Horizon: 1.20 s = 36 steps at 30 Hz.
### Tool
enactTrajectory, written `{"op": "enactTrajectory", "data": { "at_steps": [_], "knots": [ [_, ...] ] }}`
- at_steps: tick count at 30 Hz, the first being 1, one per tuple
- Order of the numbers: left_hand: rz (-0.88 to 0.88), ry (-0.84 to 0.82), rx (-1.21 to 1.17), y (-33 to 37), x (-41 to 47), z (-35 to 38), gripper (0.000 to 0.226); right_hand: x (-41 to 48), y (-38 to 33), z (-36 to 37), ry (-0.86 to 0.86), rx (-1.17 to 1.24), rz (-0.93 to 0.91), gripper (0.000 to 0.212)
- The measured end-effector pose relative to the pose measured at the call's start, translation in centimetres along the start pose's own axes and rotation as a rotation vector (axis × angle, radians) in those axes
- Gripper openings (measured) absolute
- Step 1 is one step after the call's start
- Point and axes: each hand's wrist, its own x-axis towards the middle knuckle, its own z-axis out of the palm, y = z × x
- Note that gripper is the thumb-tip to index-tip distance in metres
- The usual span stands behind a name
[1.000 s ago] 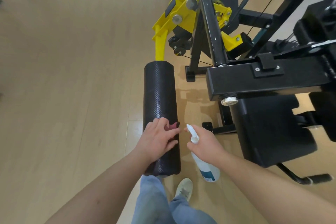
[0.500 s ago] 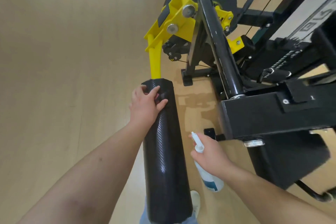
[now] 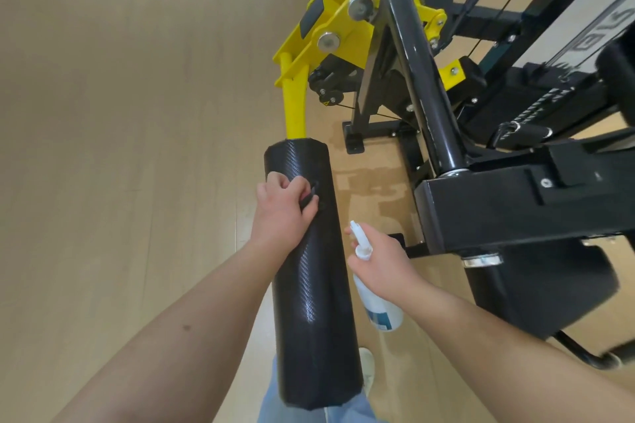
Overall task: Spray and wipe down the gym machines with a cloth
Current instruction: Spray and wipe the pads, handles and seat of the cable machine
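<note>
Wipe-down under way on one machine, with most of it left to do by my reckoning.
I count one black-and-yellow machine [image 3: 498, 203], and only its one black roller pad [image 3: 309, 285] is being worked, so I judge the frame not yet wiped. One spray bottle [image 3: 381, 309] hangs just right of the pad, my right grip [image 3: 381, 261] clamped round its neck. One dark cloth [image 3: 309, 197], mostly hidden, is pressed to the pad's far end, my left grip [image 3: 281, 213] curled on it.
</note>
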Motion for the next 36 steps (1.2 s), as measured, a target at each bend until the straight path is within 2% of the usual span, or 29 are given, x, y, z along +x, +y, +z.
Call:
{"op": "enactTrajectory", "data": {
  "at_steps": [10, 16, 20, 23, 26, 31, 33, 36],
  "knots": [
    [0.036, -0.031, 0.064, 1.3, -11.4, 1.1, 0.027, -5.7, 1.5, -0.2, -0.065, -0.051, -0.080, 0.038],
    [0.116, -0.059, 0.113, 1.7, -18.4, 1.8, 0.031, -9.1, 2.3, -0.1, -0.072, -0.123, -0.112, 0.034],
    [0.129, -0.171, 0.144, 1.9, -21.6, 1.6, 0.026, -10.6, 2.4, 0.0, -0.077, -0.148, -0.134, 0.033],
    [0.110, -0.283, 0.132, 2.3, -22.0, 0.3, 0.026, -11.3, 2.3, 0.0, -0.104, -0.144, -0.154, 0.032],
    [0.059, -0.216, 0.035, 2.6, -21.0, -1.1, 0.025, -11.1, 2.0, 0.0, -0.125, -0.173, -0.140, 0.032],
    [-0.143, -0.033, -0.193, 2.6, -18.0, -2.4, 0.018, -9.2, 1.3, 0.1, -0.112, -0.211, -0.068, 0.040],
    [-0.173, -0.017, -0.230, 2.5, -16.6, -2.6, 0.015, -8.4, 0.7, 0.0, -0.118, -0.159, -0.011, 0.036],
    [-0.165, -0.076, -0.192, 2.1, -14.8, -2.8, 0.031, -7.3, 0.2, -0.2, -0.153, -0.109, 0.076, 0.030]
  ]
}}
